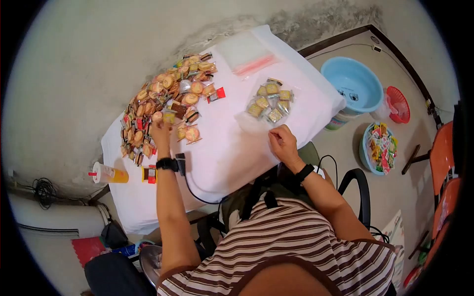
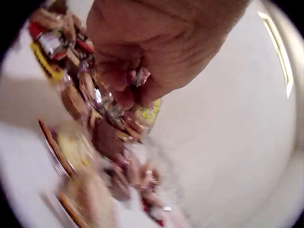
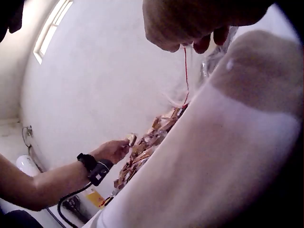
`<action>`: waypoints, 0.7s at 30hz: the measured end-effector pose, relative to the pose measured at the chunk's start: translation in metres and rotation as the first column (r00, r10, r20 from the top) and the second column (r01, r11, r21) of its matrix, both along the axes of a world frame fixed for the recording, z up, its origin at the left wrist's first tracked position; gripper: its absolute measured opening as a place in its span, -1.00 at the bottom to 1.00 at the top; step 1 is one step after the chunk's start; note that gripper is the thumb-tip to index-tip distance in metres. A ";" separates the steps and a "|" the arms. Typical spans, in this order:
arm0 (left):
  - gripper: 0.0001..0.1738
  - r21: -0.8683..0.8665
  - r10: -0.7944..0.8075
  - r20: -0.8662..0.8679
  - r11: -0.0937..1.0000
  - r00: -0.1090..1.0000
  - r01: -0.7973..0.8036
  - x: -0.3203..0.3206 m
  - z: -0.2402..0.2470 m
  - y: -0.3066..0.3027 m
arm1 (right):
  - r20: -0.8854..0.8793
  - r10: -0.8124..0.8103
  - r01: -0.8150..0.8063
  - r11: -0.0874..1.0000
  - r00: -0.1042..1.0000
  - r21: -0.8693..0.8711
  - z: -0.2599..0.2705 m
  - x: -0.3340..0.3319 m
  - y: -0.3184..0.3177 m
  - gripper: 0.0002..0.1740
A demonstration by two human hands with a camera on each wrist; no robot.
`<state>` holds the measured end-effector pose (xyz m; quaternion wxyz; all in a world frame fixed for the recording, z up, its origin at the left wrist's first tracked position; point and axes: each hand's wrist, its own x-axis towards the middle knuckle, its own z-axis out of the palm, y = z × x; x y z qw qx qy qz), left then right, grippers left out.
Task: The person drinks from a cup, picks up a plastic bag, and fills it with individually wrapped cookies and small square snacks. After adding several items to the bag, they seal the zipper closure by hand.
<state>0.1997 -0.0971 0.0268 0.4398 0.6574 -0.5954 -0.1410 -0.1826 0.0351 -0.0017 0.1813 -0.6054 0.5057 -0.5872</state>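
Observation:
My left hand (image 1: 161, 135) is over the near side of a heap of wrapped biscuits (image 1: 157, 89), pinching a small wrapped biscuit (image 3: 131, 139) between thumb and fingers. In the left wrist view, shiny wrapper shows between the fingertips of the left hand (image 2: 147, 52). Across the white-covered table, my right hand (image 1: 285, 144) has curled fingers at the near edge of a clear plastic bag (image 1: 249, 122). Several square wrapped biscuits (image 1: 271, 89) lie in this bag. A thin red line on the bag runs down from the right hand (image 3: 199, 28) in the right wrist view.
Flat clear bags with red strips (image 1: 247, 54) lie at the table's back. A cup of orange drink (image 1: 111, 174) and a small red-and-yellow packet (image 1: 149, 174) are at left. On the floor at right are a blue basin (image 1: 353, 81), a red basket (image 1: 399, 104) and a tub of packets (image 1: 380, 148).

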 end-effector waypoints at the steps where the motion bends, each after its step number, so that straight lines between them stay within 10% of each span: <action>1: -0.80 0.036 -0.059 -0.353 0.996 0.934 0.076 -0.013 0.002 0.010 | 0.003 -0.002 0.002 1.000 1.000 0.001 0.000 0.000 0.000 -0.92; 3: -0.79 0.117 -0.104 -0.748 0.951 0.655 0.285 -0.073 0.000 0.055 | 0.026 0.007 -0.006 0.999 1.000 -0.043 0.001 0.001 -0.001 -0.92; 7: -0.68 0.359 -0.148 -0.735 0.744 0.662 0.564 -0.162 -0.023 0.100 | 0.028 0.010 -0.008 0.998 1.000 -0.061 -0.001 0.001 -0.002 -0.92; 11: -0.76 0.306 -0.159 -0.731 0.793 0.664 0.527 -0.211 -0.045 0.083 | 0.008 0.016 -0.015 0.997 1.000 -0.077 -0.001 0.000 0.000 -0.91; 13: -0.76 0.271 -0.287 -0.563 0.821 0.775 0.502 -0.227 -0.033 0.075 | -0.025 0.014 -0.016 0.997 1.000 -0.081 -0.004 0.000 0.000 -0.91; 14: -0.76 0.352 -0.317 -0.205 0.859 0.926 0.373 -0.232 -0.026 0.073 | -0.051 0.021 -0.025 0.996 0.998 -0.084 -0.008 0.000 0.000 -0.91; 21: -0.74 0.155 -0.431 0.260 0.902 0.864 0.404 -0.244 -0.022 0.086 | -0.118 0.037 -0.054 0.988 0.992 -0.143 -0.017 -0.001 0.000 -0.89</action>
